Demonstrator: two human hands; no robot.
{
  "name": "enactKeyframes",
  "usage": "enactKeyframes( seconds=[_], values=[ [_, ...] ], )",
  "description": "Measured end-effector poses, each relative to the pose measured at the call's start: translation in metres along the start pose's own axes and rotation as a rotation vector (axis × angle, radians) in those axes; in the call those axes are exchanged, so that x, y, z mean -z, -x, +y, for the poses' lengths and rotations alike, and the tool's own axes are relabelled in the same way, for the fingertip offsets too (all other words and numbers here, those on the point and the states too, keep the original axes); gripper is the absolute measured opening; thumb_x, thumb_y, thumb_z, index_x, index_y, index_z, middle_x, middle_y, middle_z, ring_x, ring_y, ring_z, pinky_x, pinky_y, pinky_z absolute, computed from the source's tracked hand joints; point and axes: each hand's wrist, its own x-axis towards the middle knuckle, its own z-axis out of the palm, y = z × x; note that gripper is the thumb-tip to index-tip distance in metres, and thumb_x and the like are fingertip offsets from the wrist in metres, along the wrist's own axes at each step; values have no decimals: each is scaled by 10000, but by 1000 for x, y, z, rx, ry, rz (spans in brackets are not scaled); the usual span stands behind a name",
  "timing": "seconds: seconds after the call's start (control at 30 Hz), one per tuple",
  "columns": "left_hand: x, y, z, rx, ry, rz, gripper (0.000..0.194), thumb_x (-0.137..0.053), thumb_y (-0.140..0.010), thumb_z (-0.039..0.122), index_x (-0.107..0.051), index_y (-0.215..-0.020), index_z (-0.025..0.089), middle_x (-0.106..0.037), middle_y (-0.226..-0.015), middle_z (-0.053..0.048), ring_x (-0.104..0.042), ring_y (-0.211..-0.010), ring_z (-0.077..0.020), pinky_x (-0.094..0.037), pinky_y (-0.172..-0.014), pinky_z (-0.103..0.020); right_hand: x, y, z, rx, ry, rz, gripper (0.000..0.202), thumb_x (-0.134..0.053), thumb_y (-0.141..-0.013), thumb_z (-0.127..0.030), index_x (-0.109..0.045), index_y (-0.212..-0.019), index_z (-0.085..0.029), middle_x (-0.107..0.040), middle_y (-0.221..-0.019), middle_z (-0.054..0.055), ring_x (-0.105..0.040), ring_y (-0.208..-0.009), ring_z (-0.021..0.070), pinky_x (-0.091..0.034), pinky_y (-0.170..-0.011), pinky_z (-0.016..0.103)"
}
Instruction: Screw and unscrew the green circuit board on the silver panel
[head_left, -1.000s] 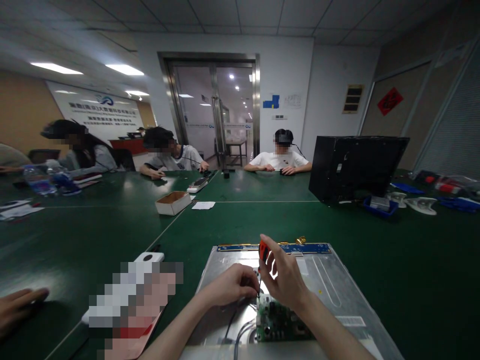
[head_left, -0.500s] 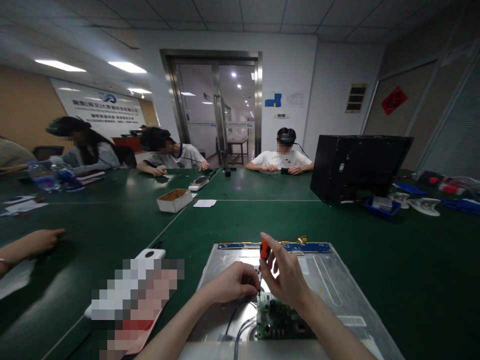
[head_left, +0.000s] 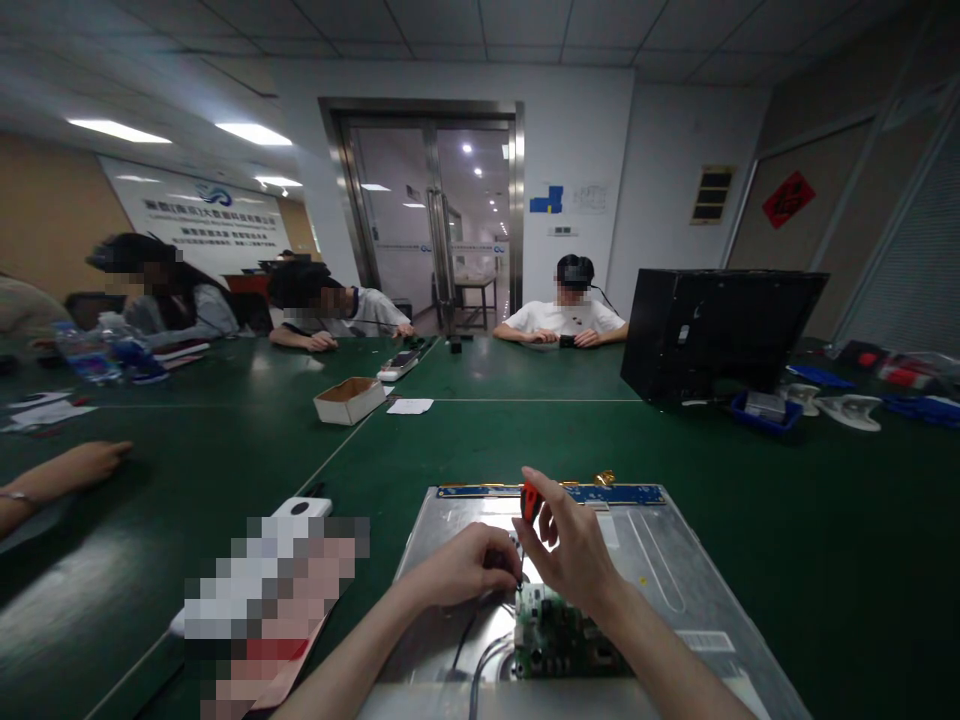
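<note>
My right hand (head_left: 574, 545) grips the red and black handle of a screwdriver (head_left: 531, 502), held upright with its shaft pointing down. The tip meets the upper left corner of a green circuit board (head_left: 551, 630). My left hand (head_left: 476, 562) is closed beside the shaft, thumb and forefinger pinched close to the tip; whether they hold the shaft or a screw is hidden. Under both hands lies a flat silver metal panel (head_left: 660, 570), with a blue circuit strip (head_left: 630, 495) along its far edge. Dark cables (head_left: 480, 665) run by the board's left side.
Left of the panel lie a white power strip (head_left: 304, 508) and a blurred pink item (head_left: 330, 585). A co-worker's hand (head_left: 90, 465) rests at far left. Farther off are a small open box (head_left: 349, 400), a black monitor casing (head_left: 712, 330), a blue tray (head_left: 765, 412) and seated people.
The screwdriver handle has turned slightly in my right fingers. My left hand stays in place. At far left, the co-worker's forearm has shifted a little.
</note>
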Motion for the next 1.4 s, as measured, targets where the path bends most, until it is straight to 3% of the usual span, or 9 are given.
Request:
enactKeyframes(
  seconds=[0.17, 0.4, 0.57, 0.9, 1.17, 1.4],
  values=[
    [-1, 0, -4, -11, 13, -15, 147, -637, -680, 142, -701, -812, 145, -659, -757, -1, -570, -700, -154, -445, -655, -242, 2, 0, -2, -27, -63, -42, 561, -458, -881, -152, -315, -1422, -194, -636, -788, 10, -523, -477, 103, -406, -431, 221],
    [0, 0, -1, 31, 16, -4, 104, -621, -650, 126, -671, -737, 151, -598, -650, 34, -518, -602, -125, -397, -565, -214, 0, -1, -1, -5, 35, 36, 426, -482, -915, -228, -393, -1331, -205, -586, -740, -18, -457, -433, 92, -389, -432, 225],
    [-1, 1, 3, 16, 13, 10, 85, -610, -652, 112, -653, -713, 153, -590, -650, 37, -521, -605, -120, -408, -593, -217, 0, -2, 0, 3, 20, 27, 422, -492, -933, -255, -390, -1340, -215, -590, -754, -13, -463, -450, 97, -397, -437, 218],
    [-1, 0, -1, -19, 22, -24, 134, -599, -672, 103, -669, -779, 143, -623, -722, 13, -549, -679, -147, -435, -663, -247, 3, -2, -2, -9, -66, -50, 632, -449, -872, -146, -249, -1467, -215, -640, -861, 34, -554, -526, 114, -425, -419, 216],
    [0, 0, 5, -10, 2, -18, 119, -614, -673, 98, -663, -765, 156, -611, -695, 33, -544, -655, -133, -449, -674, -245, 0, -1, 1, 3, 5, 16, 468, -481, -920, -232, -348, -1369, -212, -617, -818, 12, -501, -474, 104, -424, -441, 229],
    [2, 0, 7, 1, -93, -16, 67, -614, -705, 119, -663, -725, 160, -618, -712, 24, -549, -686, -143, -447, -679, -247, 1, -1, 1, 10, 7, -9, 417, -485, -944, -273, -377, -1343, -219, -611, -827, 10, -493, -481, 99, -424, -456, 229]
  ],
)
